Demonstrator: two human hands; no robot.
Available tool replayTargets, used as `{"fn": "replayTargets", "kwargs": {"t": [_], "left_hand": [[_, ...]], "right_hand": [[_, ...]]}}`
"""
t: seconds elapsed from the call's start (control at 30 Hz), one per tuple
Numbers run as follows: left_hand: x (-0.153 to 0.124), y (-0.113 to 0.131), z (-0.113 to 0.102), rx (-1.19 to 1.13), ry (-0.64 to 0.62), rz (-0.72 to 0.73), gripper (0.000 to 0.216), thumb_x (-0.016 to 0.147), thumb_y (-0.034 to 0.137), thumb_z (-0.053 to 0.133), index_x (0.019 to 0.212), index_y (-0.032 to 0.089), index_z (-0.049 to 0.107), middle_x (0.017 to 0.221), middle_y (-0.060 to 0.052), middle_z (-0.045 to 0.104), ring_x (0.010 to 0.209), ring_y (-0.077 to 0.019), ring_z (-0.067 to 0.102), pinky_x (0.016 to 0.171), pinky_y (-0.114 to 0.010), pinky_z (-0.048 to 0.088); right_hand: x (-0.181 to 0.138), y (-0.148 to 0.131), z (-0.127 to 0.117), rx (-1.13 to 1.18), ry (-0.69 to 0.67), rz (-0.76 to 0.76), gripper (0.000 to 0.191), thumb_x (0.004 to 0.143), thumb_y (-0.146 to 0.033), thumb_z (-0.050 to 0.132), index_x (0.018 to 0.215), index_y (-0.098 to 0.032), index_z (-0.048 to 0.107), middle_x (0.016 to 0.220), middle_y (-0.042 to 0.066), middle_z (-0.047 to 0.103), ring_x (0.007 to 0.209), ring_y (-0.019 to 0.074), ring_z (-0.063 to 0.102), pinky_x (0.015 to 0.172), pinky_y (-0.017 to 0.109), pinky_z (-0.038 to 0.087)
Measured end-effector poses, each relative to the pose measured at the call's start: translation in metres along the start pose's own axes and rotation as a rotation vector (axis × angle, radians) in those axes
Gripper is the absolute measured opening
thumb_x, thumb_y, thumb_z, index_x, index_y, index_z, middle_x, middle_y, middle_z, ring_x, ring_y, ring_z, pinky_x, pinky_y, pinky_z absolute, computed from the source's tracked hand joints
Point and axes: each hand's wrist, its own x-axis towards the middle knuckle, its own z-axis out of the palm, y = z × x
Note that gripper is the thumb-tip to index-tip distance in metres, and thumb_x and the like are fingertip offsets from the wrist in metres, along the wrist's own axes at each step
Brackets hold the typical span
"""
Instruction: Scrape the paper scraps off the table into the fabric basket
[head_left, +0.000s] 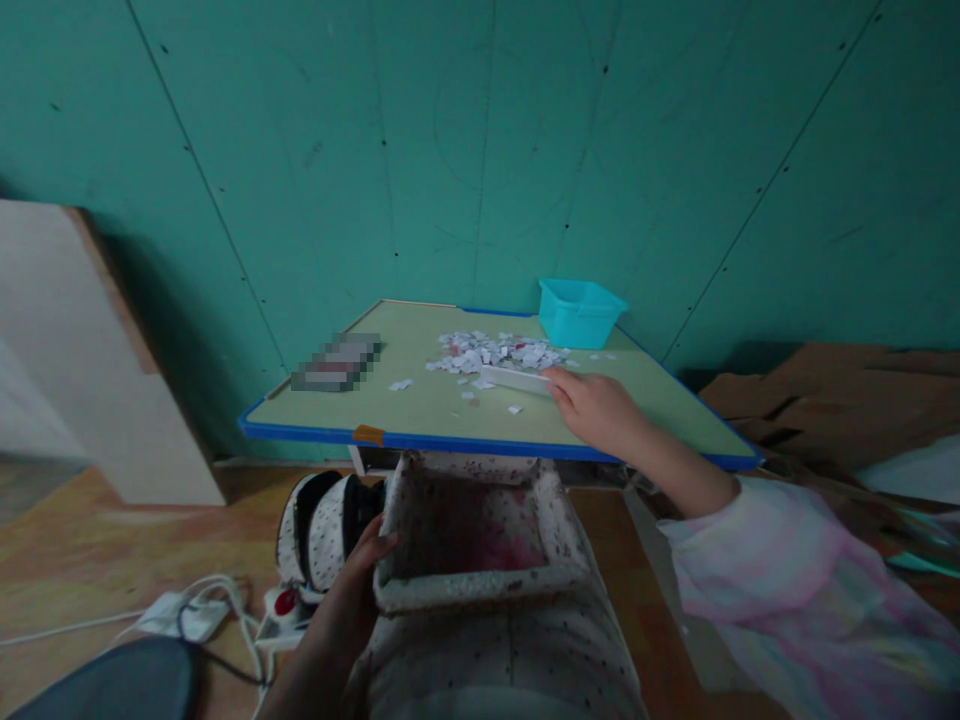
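My right hand point(596, 405) reaches over the table, its fingers closed on the end of a flat white strip point(514, 379). The strip's edge lies along the near side of a loose pile of small white paper scraps point(487, 350), a few of them reddish. Just below the table's front edge stands an open rectangular bin point(480, 590), whitish with dark speckles and pink stains inside. My left hand point(365, 570) grips its left rim, the fingers partly hidden.
A turquoise plastic basket point(583, 318) stands at the back right of the blue-edged table point(420, 415). A blurred-out flat object point(337, 362) lies at the left. Cables and a power strip point(184, 615) are on the floor. Cardboard point(817, 400) leans at right, a board point(90, 350) at left.
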Motion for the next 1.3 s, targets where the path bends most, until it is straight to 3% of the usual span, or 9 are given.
{"fn": "replayTargets", "kwargs": {"t": [0.13,0.3,0.5,0.63,0.73,1.03,1.3], "left_hand": [[-0.002,0.001,0.0,0.013,-0.006,-0.008,0.044,0.067,0.024,0.056,0.111,0.024,0.053,0.085,0.0,0.072,0.087,-0.0245,0.063,0.066,-0.033,0.05],[-0.001,0.0,-0.002,0.047,-0.001,-0.007,0.046,0.065,0.027,0.058,0.111,0.023,0.054,0.086,-0.001,0.072,0.071,-0.0228,0.064,0.052,-0.03,0.047],[0.002,-0.002,-0.005,0.04,0.051,-0.03,0.055,0.066,0.028,0.06,0.119,0.025,0.047,0.098,-0.001,0.07,0.087,-0.0248,0.063,0.06,-0.032,0.05],[0.004,-0.004,-0.008,0.033,0.105,-0.051,0.066,0.065,0.028,0.061,0.127,0.026,0.039,0.096,-0.001,0.07,0.091,-0.0262,0.062,0.062,-0.033,0.05],[0.005,-0.005,-0.008,0.024,0.111,-0.052,0.067,0.066,0.027,0.06,0.128,0.025,0.036,0.095,-0.001,0.069,0.093,-0.026,0.061,0.062,-0.033,0.051],[-0.002,0.001,0.0,-0.005,0.012,-0.031,0.047,0.067,0.026,0.058,0.114,0.025,0.052,0.089,0.0,0.072,0.089,-0.0248,0.063,0.063,-0.031,0.05],[0.004,-0.004,-0.007,-0.019,0.079,-0.076,0.059,0.061,0.027,0.064,0.119,0.021,0.05,0.088,-0.003,0.072,0.081,-0.0251,0.066,0.061,-0.032,0.051]], "right_hand": [[-0.001,0.003,0.001,-0.031,-0.007,0.041,0.038,0.088,-0.027,0.028,0.119,-0.02,0.049,0.091,0.01,0.068,0.076,0.0231,0.063,0.062,0.03,0.04],[-0.01,0.006,-0.003,0.004,-0.016,0.041,0.038,0.088,-0.028,0.027,0.117,-0.018,0.05,0.094,0.01,0.067,0.076,0.022,0.063,0.062,0.029,0.04],[-0.015,0.008,-0.006,-0.026,-0.018,0.079,0.038,0.088,-0.03,0.028,0.115,-0.018,0.051,0.083,0.009,0.069,0.071,0.022,0.063,0.058,0.028,0.038],[-0.016,0.005,-0.009,0.042,-0.014,0.021,0.037,0.088,-0.03,0.028,0.115,-0.019,0.051,0.089,0.008,0.068,0.075,0.0212,0.063,0.061,0.027,0.039],[-0.016,0.006,-0.009,0.051,-0.007,0.063,0.037,0.088,-0.03,0.029,0.115,-0.019,0.051,0.089,0.009,0.068,0.075,0.0217,0.063,0.061,0.028,0.039],[-0.01,0.017,-0.007,0.126,0.042,0.141,0.037,0.087,-0.032,0.032,0.115,-0.019,0.051,0.093,0.009,0.067,0.077,0.0229,0.062,0.061,0.028,0.04],[-0.027,0.005,-0.018,0.184,0.031,0.039,0.034,0.088,-0.03,0.032,0.111,-0.019,0.054,0.092,0.008,0.067,0.078,0.0206,0.062,0.064,0.027,0.041]]}}
